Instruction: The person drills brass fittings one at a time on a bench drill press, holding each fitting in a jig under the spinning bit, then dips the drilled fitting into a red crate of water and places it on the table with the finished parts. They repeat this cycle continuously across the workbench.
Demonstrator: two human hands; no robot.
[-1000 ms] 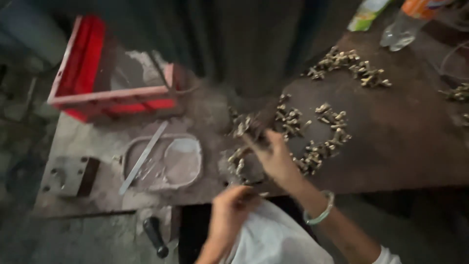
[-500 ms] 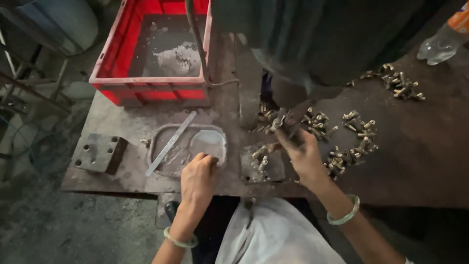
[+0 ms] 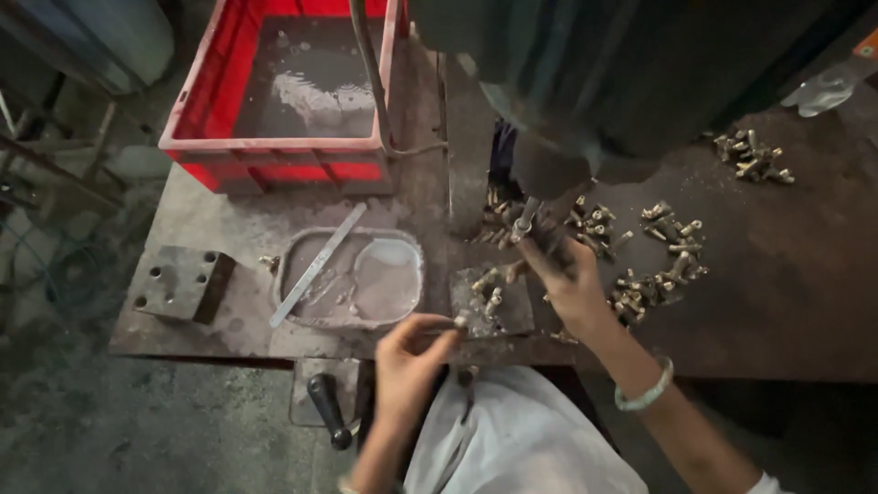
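Brass fittings (image 3: pixel 498 274): several on a small steel block (image 3: pixel 494 306) at the workbench (image 3: pixel 786 284) near edge.

Left hand (image 3: pixel 412 361): pinching 1 thin piece at the block's 9 o'clock corner; 0.5 s ago it lay over the shallow metal tray (image 3: pixel 352 279).

Right hand (image 3: pixel 572 284): fingers curled around a fitting beneath the dark press head (image 3: pixel 585 101), as before.

Loose fittings heap (image 3: pixel 658 265): 3 o'clock of the right hand, bare bench beyond.

Red crate (image 3: pixel 274 151): 11 o'clock, far edge.

Drilled block (image 3: pixel 178 284): 9 o'clock, at the left rim.

machine head (image 3: pixel 585 101) overhead, brass fittings (image 3: pixel 658 265) crowding right
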